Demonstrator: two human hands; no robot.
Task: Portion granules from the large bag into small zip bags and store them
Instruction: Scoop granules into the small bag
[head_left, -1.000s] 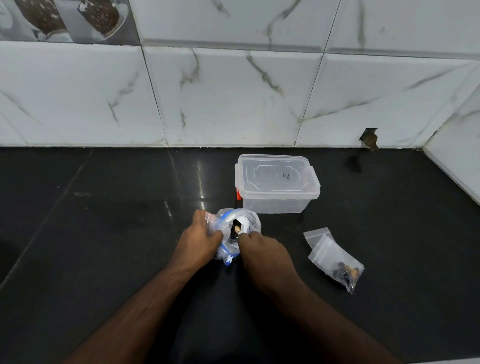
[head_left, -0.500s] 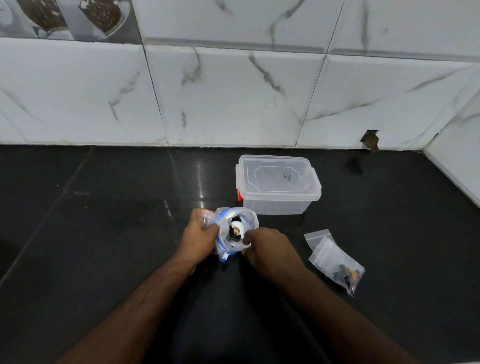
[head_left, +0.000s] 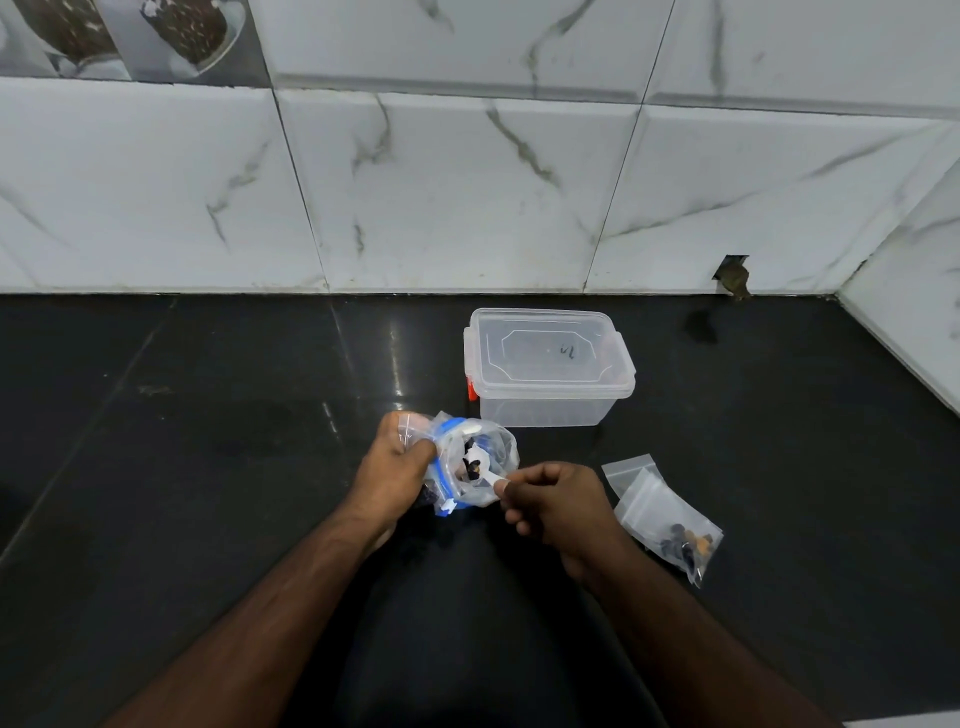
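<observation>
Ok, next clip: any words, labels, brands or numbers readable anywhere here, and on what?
No readable text.
Box lid: a small dark scribble, too small to read.
Large bag: blue zip strip, no lettering visible.
Small bags: plain and clear.
Picture tiles on the wall: images only.

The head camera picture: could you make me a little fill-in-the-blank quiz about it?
1. The left hand grips the large bag with the ____ zip.
2. The right hand pinches a white ____ whose bowl is inside the bag.
3. The clear box has its lid ____.

Missing words: blue; spoon; on
</observation>
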